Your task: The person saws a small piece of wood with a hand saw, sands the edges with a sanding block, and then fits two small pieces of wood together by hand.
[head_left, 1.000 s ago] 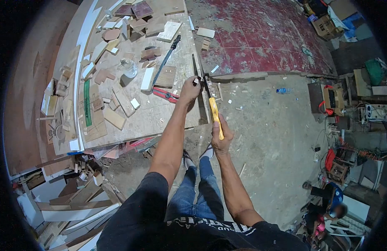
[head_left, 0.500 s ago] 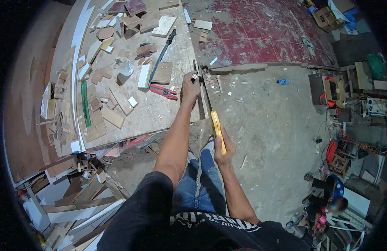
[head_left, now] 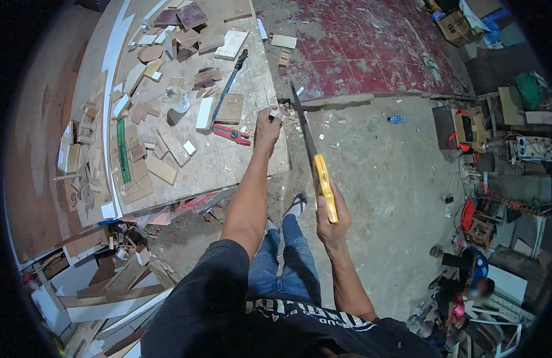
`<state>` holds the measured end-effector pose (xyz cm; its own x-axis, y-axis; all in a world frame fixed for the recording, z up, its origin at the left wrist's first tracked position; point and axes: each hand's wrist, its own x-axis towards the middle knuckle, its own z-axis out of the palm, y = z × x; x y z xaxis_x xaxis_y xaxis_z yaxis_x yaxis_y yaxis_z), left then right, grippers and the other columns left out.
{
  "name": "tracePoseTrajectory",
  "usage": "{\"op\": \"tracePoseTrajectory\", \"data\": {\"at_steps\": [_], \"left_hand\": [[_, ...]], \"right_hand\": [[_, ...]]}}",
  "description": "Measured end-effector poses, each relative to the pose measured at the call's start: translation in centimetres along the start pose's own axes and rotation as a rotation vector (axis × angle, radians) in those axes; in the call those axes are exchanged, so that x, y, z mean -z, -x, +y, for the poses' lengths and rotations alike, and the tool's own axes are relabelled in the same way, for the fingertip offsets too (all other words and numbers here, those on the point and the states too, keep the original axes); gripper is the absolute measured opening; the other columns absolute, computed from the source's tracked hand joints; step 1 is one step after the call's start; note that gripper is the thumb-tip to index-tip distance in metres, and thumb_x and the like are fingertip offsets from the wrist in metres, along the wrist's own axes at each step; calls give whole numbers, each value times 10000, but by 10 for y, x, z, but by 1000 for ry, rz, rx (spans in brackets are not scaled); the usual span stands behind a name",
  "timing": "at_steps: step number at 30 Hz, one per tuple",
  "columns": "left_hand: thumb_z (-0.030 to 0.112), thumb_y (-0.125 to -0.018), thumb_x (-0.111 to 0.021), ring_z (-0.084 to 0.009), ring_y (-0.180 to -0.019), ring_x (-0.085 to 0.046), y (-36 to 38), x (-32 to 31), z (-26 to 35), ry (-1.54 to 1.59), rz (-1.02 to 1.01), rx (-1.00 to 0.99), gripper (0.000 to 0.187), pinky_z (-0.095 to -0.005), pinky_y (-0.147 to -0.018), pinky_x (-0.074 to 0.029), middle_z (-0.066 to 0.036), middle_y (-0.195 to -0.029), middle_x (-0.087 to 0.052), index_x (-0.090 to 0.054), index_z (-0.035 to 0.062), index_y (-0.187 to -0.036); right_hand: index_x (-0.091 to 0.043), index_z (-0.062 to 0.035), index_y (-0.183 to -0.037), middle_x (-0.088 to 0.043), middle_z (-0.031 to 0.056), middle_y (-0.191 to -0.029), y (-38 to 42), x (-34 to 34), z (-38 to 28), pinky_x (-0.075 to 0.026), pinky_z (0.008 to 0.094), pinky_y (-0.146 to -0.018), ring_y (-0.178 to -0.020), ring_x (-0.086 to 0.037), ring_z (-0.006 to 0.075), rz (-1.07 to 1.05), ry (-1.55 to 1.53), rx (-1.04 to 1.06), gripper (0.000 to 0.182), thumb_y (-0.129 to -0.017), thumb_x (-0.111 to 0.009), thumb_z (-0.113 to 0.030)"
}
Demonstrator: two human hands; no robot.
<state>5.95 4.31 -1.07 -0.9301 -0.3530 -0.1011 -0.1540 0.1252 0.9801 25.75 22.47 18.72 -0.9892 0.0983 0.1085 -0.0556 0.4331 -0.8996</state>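
Your right hand (head_left: 334, 225) is clamped on the yellow handle of a handsaw (head_left: 316, 162), whose dark blade runs up toward 11 o'clock and ends near the workbench (head_left: 228, 161) edge. Your left hand (head_left: 267, 128) is pinched shut on a small wood piece (head_left: 276, 111) held at the bench's right edge, just beside the blade tip. On the bench, at 9 o'clock from that hand, lie red pliers (head_left: 232, 134); beyond them a long black tool (head_left: 231, 80), a glass jar (head_left: 179, 98) and scattered wood offcuts (head_left: 162, 170). A green ruler (head_left: 122, 149) lies farther left. On the floor at 2 o'clock from the saw lies a plastic bottle (head_left: 394, 119); another person (head_left: 467, 280) sits at 4 o'clock, well apart.
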Motion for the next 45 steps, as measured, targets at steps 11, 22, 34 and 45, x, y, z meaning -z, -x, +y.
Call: {"op": "tracePoseTrajectory", "data": {"at_steps": [11,22,34,45], "left_hand": [[142,-876,-598,-372,-1017,-579,-1,-5,6,-232,90,-108,262,-408,-897,-453,-232,-1092,-585,-626,12,-1102],[34,-824,-576,-381,-1097,-545,-4,-6,6,-201,81,-143,312,-405,-966,-421,-234,-1155,-570,-574,-7,-1134],[72,-817,-588,-309,-921,-617,-12,2,-1,-106,1,-26,248,-370,-812,-484,-194,-986,-630,-631,36,-1059],[106,-858,-602,-150,-624,-572,-17,5,7,-22,-39,125,204,-322,-572,-462,-87,-704,-611,-640,56,-1051]], "right_hand": [[-566,72,-1217,-683,224,-957,-2,-27,-1,-527,322,-668,-779,-698,254,-51,68,115,348,-899,-598,-66],[-570,74,-1224,-676,251,-1014,-3,-43,15,-545,332,-667,-806,-710,293,21,61,186,368,-893,-613,-81],[-562,71,-1242,-666,269,-1061,20,-25,30,-556,343,-695,-871,-710,314,-22,-7,114,371,-897,-594,-62],[-575,73,-1227,-686,217,-907,-1,-22,-8,-500,292,-597,-681,-659,183,-55,-32,56,357,-910,-590,-91]]}}
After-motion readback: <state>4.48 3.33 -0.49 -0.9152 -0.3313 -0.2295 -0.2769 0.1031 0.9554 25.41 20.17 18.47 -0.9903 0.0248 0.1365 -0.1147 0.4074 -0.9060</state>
